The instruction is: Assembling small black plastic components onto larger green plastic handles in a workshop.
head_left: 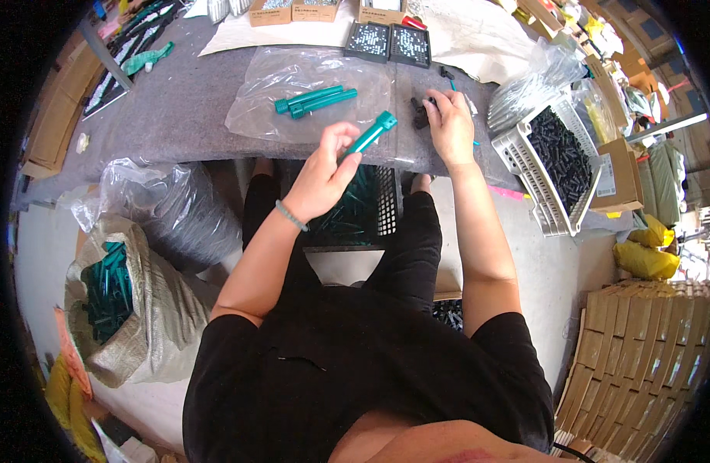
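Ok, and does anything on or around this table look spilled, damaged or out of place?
Nothing looks clearly spilled or damaged. The white crate of black pieces on the right looks askew to the table, though the fisheye bend may exaggerate that. The clear plastic sheet under two green tubes is crumpled.

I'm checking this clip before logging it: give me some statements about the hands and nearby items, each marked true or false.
1. The left hand holds a green tube. True.
2. The right hand is inside the white crate. False: it is at small black parts over the grey table.
3. Two more green tubes lie on clear plastic. True.
4. The bracelet is on the right wrist. False: it is on the left.
5. The woven sack holds green pieces. True.
6. The white crate is full of green tubes. False: it holds black pieces.
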### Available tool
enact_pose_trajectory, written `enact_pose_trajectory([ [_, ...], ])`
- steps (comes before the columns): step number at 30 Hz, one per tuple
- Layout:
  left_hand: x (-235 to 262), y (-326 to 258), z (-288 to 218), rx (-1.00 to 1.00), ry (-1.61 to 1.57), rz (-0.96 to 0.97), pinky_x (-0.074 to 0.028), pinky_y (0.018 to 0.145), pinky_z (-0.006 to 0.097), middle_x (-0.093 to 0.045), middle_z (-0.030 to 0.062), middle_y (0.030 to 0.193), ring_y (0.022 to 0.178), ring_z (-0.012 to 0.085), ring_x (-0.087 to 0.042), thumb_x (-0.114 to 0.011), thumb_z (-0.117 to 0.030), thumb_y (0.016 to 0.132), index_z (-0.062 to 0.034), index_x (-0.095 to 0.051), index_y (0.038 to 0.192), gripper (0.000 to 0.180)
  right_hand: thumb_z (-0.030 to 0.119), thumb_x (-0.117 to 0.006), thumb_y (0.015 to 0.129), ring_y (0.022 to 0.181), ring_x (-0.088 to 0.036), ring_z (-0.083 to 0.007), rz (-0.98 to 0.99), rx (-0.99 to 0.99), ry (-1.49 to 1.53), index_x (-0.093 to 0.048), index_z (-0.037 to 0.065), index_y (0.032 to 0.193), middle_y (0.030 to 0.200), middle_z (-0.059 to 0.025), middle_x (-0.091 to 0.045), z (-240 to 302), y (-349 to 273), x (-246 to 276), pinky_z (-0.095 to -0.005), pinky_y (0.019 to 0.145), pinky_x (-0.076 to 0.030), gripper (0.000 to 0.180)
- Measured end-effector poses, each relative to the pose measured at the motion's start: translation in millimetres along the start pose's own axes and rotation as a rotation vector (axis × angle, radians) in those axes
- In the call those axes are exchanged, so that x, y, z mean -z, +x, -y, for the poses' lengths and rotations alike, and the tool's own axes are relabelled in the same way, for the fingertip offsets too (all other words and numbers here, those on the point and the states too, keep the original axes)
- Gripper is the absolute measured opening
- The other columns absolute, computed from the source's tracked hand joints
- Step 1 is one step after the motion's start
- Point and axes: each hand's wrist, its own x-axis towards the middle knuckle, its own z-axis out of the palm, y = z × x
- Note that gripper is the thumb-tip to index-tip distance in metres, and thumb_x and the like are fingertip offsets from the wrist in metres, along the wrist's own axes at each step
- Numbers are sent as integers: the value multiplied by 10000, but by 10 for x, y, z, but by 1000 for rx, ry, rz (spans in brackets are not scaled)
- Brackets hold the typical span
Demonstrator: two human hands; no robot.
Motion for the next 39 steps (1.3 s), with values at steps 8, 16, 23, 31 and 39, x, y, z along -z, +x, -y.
enact_pose_trajectory([
  [8, -49, -275, -331, 104, -339, -46, -486, 586, 211, -557, 54, 1085, 691, 82, -566, -622, 43, 805, -20, -624, 998, 203, 68, -585, 881, 751, -629, -140, 188, -508, 1516, -558, -8, 1057, 921, -120, -647, 694, -343, 452, -265, 712, -535, 193],
  [16, -90, -340, -339, 109, -136, 32, -439, 769, 248, -598, 30, 936, 839, 102, -539, -607, -134, 874, -51, -589, 1038, 185, 68, -596, 876, 815, -585, -117, 370, -568, 1622, -538, 7, 1122, 967, -76, -624, 989, -804, 543, -247, 737, -500, 260],
  [23, -119, -447, -298, -15, 12, 106, -452, 718, 299, -593, 99, 911, 796, 197, -577, -609, -146, 856, -38, -547, 1059, 238, 20, -642, 833, 787, -591, -115, 297, -602, 1514, -553, 7, 1041, 918, -54, -621, 1093, -833, 692, -247, 730, -497, 227],
  [31, -111, -464, -413, -101, 346, 67, -451, 702, 395, -599, 130, 844, 792, 316, -590, -582, -158, 817, -33, -558, 979, 205, 27, -613, 857, 771, -586, -101, 404, -586, 1350, -595, -18, 1037, 821, -39, -623, 1142, -880, 727, -231, 730, -486, 186],
  [39, 25, -458, -448, -165, 434, 172, -377, 693, 371, -554, 110, 813, 769, 282, -519, -584, -181, 797, -42, -578, 960, 214, 51, -626, 827, 808, -614, -208, 478, -178, 749, -632, 10, 979, 903, -95, -624, 1147, -799, 865, -296, 725, -480, 158],
])
